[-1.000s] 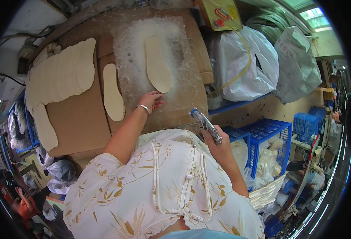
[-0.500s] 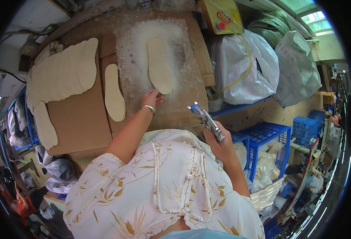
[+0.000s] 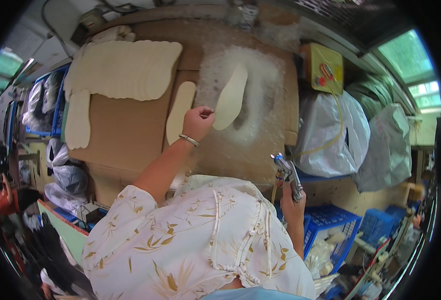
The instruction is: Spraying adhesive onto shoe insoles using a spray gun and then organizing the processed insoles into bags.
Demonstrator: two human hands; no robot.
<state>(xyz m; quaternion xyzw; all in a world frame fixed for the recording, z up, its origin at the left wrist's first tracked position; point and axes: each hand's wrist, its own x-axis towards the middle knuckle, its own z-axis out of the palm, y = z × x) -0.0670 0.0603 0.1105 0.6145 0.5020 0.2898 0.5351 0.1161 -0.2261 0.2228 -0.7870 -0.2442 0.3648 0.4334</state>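
My left hand (image 3: 199,123), a bangle on its wrist, is closed in a pinch at the near left edge of a cream insole (image 3: 232,97). That insole is tilted, its lower end raised over a patch of the table dusted white. A small dark or metallic bit shows at my fingertips, too small to name. Just left of the hand lies a second insole (image 3: 181,111), partly covered by my fingers and wrist. My right hand (image 3: 292,200) grips a metal spray gun (image 3: 289,176) by its handle, held low at the table's right front, nozzle pointing up and away.
Overlapping rows of insoles (image 3: 125,70) lie on brown cardboard (image 3: 125,125) at the left. A yellow can (image 3: 323,67) with a yellow hose (image 3: 338,120) stands at the back right, beside white sacks (image 3: 333,135). Blue crates (image 3: 333,220) are at the lower right.
The insole that lay flat is now lifted and turned, its lower end swung left in my left hand. The spray gun stays in my right hand. The whole view has shifted.
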